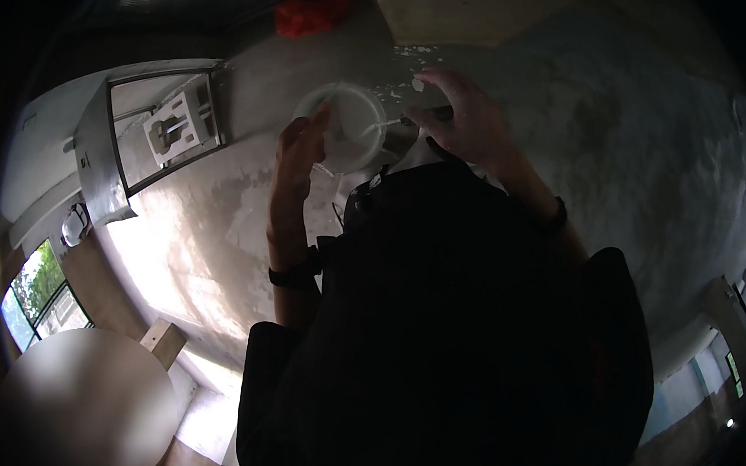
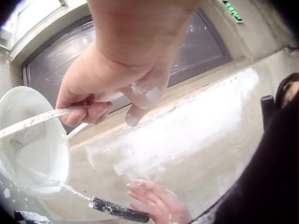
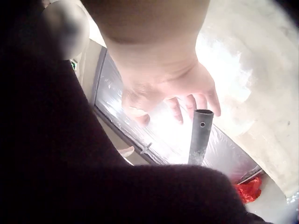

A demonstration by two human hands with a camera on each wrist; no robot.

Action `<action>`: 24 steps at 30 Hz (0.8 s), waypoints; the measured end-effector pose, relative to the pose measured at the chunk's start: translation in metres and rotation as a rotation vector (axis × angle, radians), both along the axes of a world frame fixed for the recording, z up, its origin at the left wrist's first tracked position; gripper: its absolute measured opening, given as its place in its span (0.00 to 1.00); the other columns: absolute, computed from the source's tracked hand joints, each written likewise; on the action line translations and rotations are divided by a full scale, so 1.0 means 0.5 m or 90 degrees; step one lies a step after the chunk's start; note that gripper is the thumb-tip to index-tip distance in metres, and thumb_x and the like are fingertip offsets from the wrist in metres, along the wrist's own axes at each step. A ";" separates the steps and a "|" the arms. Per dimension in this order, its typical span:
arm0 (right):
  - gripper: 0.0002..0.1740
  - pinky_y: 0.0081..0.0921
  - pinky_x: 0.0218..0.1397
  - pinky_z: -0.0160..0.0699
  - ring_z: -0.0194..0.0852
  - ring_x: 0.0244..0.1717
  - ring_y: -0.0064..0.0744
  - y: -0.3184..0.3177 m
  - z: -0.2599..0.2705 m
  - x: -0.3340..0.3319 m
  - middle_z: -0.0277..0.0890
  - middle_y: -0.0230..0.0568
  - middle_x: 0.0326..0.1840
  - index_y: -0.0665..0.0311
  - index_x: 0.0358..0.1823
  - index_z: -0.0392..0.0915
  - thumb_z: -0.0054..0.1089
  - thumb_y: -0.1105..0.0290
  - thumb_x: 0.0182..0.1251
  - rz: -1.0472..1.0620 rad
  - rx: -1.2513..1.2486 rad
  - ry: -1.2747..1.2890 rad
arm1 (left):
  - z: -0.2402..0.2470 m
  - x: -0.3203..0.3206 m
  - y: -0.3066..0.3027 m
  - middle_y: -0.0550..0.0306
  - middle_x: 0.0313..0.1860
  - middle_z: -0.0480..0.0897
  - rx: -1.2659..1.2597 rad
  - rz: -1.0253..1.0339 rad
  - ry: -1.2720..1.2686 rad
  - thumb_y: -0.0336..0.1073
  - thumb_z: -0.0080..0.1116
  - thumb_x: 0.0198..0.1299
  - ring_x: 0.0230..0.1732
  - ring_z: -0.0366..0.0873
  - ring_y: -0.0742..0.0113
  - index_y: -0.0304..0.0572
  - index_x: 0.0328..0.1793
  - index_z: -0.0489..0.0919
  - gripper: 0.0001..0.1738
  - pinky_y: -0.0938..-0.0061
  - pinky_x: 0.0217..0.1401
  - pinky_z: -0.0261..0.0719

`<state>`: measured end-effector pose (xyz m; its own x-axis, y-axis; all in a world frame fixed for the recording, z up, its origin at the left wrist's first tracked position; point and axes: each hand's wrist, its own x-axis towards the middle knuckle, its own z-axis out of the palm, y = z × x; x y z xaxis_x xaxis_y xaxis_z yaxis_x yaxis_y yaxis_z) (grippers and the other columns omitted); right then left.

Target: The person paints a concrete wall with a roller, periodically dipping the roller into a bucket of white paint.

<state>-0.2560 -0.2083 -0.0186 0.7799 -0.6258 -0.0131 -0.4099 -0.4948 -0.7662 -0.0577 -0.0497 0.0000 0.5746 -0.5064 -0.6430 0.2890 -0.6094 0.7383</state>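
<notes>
My left hand (image 2: 112, 79) has its fingers curled round the white, paint-smeared handle (image 2: 42, 120) of a white bucket (image 2: 63, 154). White liquid shows inside the bucket, and the hand has white smears on it. A paint roller's white-coated metal rod (image 2: 74, 190) rises over the bucket rim to a dark, speckled grip (image 2: 119, 210). Its roller end is hidden in the bucket. My right hand (image 1: 468, 120) is beside this grip with fingers loosely spread. In the right wrist view, the grip's hollow end (image 3: 202, 133) stands just below the fingers, which are not wrapped round it.
A bright white patch (image 2: 187, 126) covers part of the grey surface under a window (image 2: 60, 51) sheeted in plastic film. White splashes (image 1: 396, 90) dot the floor beyond the bucket. Farther off lies a red bundle (image 1: 312, 16).
</notes>
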 end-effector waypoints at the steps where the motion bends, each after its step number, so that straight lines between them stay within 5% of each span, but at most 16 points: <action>1: 0.30 0.37 0.57 0.73 0.72 0.56 0.47 0.002 -0.002 -0.001 0.73 0.48 0.54 0.63 0.55 0.71 0.63 0.52 0.57 -0.035 -0.027 -0.044 | -0.002 -0.001 0.000 0.71 0.19 0.59 0.000 -0.002 0.002 0.51 0.59 0.60 0.19 0.52 0.83 0.40 0.29 0.72 0.21 0.83 0.21 0.51; 6: 0.30 0.40 0.60 0.70 0.67 0.60 0.52 -0.007 0.027 0.001 0.67 0.51 0.60 0.63 0.59 0.67 0.63 0.59 0.57 -0.121 -0.058 -0.152 | -0.010 0.004 0.008 0.70 0.19 0.58 -0.034 -0.032 -0.031 0.49 0.58 0.62 0.19 0.52 0.81 0.39 0.29 0.72 0.20 0.82 0.21 0.51; 8: 0.24 0.39 0.58 0.71 0.67 0.59 0.51 -0.013 0.057 0.001 0.66 0.51 0.60 0.64 0.57 0.68 0.56 0.73 0.56 -0.136 -0.062 -0.150 | -0.016 0.009 0.012 0.69 0.19 0.61 -0.019 -0.041 -0.027 0.54 0.60 0.59 0.20 0.56 0.79 0.37 0.30 0.74 0.24 0.81 0.24 0.55; 12: 0.25 0.36 0.57 0.72 0.70 0.54 0.52 -0.031 0.062 -0.003 0.71 0.52 0.55 0.65 0.56 0.69 0.47 0.85 0.52 -0.073 -0.107 -0.229 | -0.019 0.010 0.012 0.68 0.18 0.62 -0.012 -0.045 -0.009 0.58 0.61 0.55 0.21 0.58 0.79 0.36 0.30 0.76 0.28 0.81 0.26 0.57; 14: 0.20 0.31 0.55 0.73 0.75 0.46 0.45 -0.035 0.068 0.002 0.76 0.48 0.45 0.69 0.40 0.74 0.40 0.91 0.48 -0.054 0.033 -0.268 | -0.020 0.015 0.012 0.69 0.18 0.61 -0.012 -0.045 -0.006 0.58 0.61 0.56 0.21 0.58 0.79 0.36 0.30 0.76 0.27 0.81 0.25 0.56; 15: 0.20 0.31 0.55 0.73 0.75 0.46 0.45 -0.034 0.062 0.002 0.76 0.48 0.45 0.69 0.40 0.74 0.40 0.91 0.48 -0.054 0.033 -0.268 | -0.020 0.015 0.011 0.69 0.18 0.61 -0.013 -0.046 -0.003 0.58 0.61 0.56 0.20 0.57 0.79 0.36 0.30 0.76 0.27 0.81 0.25 0.56; 17: 0.15 0.29 0.55 0.73 0.74 0.35 0.33 -0.027 0.038 0.000 0.75 0.43 0.31 0.69 0.22 0.71 0.34 0.93 0.43 -0.104 0.238 -0.392 | -0.020 0.014 0.010 0.69 0.18 0.61 -0.004 -0.043 -0.004 0.58 0.61 0.56 0.20 0.57 0.79 0.36 0.30 0.75 0.27 0.81 0.24 0.55; 22: 0.15 0.32 0.57 0.73 0.67 0.27 0.25 -0.039 0.016 0.001 0.67 0.37 0.20 0.67 0.14 0.64 0.30 0.93 0.38 -0.128 0.413 -0.480 | -0.016 0.011 0.007 0.69 0.18 0.61 0.002 -0.038 -0.011 0.59 0.60 0.56 0.20 0.57 0.79 0.36 0.30 0.75 0.28 0.81 0.24 0.55; 24: 0.15 0.32 0.57 0.73 0.65 0.25 0.25 -0.042 0.015 -0.001 0.64 0.36 0.18 0.66 0.14 0.65 0.29 0.93 0.37 -0.137 0.418 -0.486 | -0.021 0.012 0.009 0.71 0.20 0.59 -0.051 -0.024 0.027 0.41 0.55 0.64 0.18 0.52 0.83 0.37 0.33 0.73 0.14 0.83 0.21 0.53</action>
